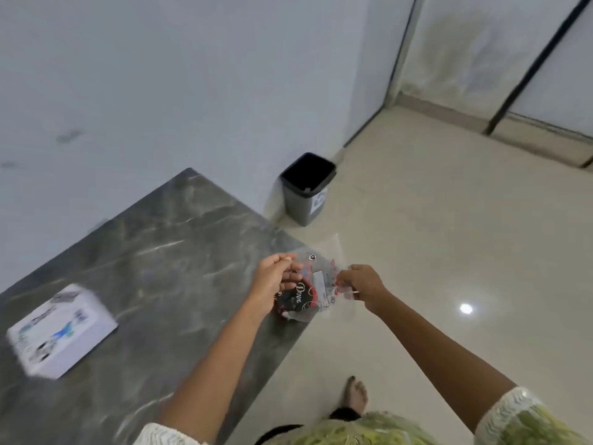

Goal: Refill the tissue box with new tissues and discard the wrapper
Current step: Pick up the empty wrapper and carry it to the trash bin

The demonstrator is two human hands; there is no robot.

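A crumpled clear plastic wrapper (313, 289) with black and red print is stretched between both hands over the table's right edge. My left hand (272, 281) pinches its left side and my right hand (364, 284) grips its right end. The white tissue box (61, 330), printed with a blue and grey pattern, lies flat on the dark marble table (160, 258) at the near left, well apart from both hands.
A grey bin (306, 187) with a black liner stands open on the beige tiled floor by the wall corner, beyond the table's far right corner. My bare foot (356, 395) shows below. White wall behind the table; glass doors at the far right.
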